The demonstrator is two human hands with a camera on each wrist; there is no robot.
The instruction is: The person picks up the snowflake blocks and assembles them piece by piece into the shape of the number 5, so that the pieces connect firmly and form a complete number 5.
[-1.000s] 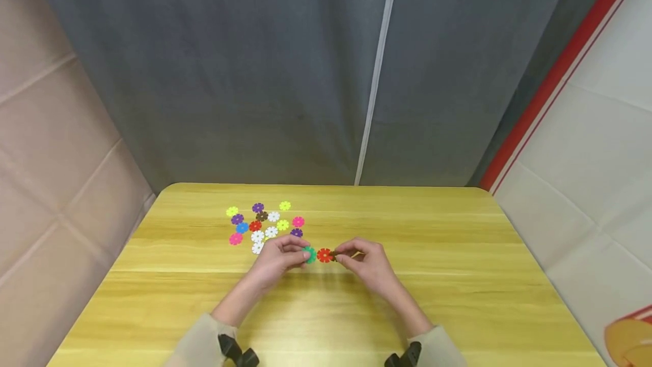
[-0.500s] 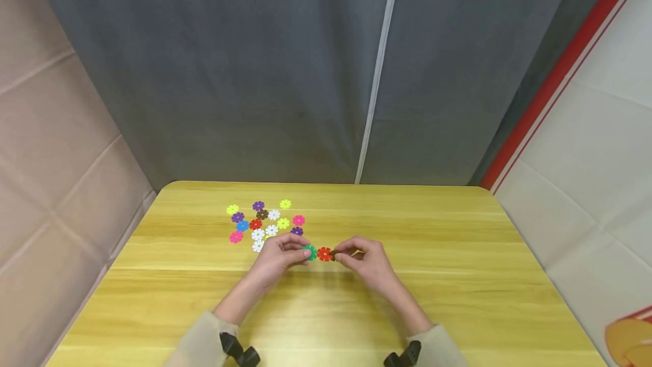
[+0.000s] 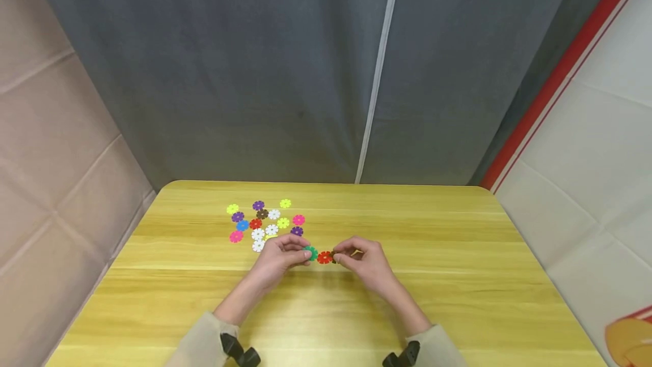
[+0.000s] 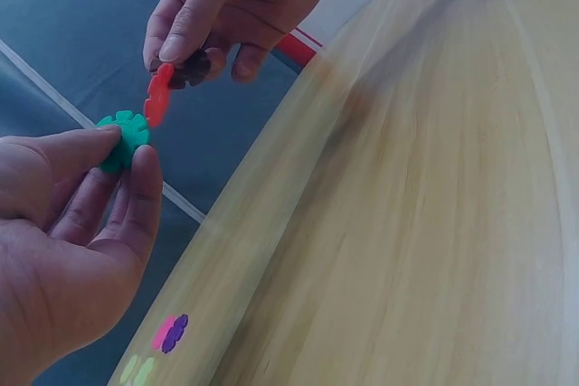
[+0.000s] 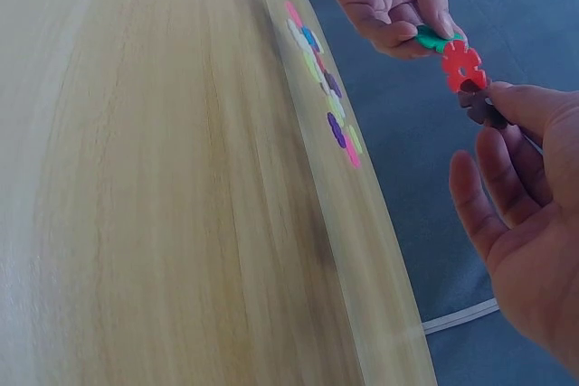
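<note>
— Above the near middle of the wooden table (image 3: 458,276), what sits between the hands?

— A short chain of notched plastic discs, held clear of the tabletop. The green disc (image 3: 311,252) is pinched by the left hand (image 3: 279,259), thumb and fingertips curled round its rim. The red disc (image 3: 324,257) joins it, and a dark brown disc (image 5: 479,104) is slotted to the red one's far edge, gripped by the right hand (image 3: 368,262) between thumb and forefinger.

— Which way does the chain run?

— Its long axis goes left to right, from one hand to the other. In the left wrist view the red disc shows edge-on, turned against the green one's face.

— And their look?

— Flat, round, flower-shaped, with slits cut into the rim; smooth plastic. Behind the left hand lies a loose scatter of discs (image 3: 265,222), flat on the pale yellow, grained wood: white, purple, pink, yellow, blue, red.
</note>
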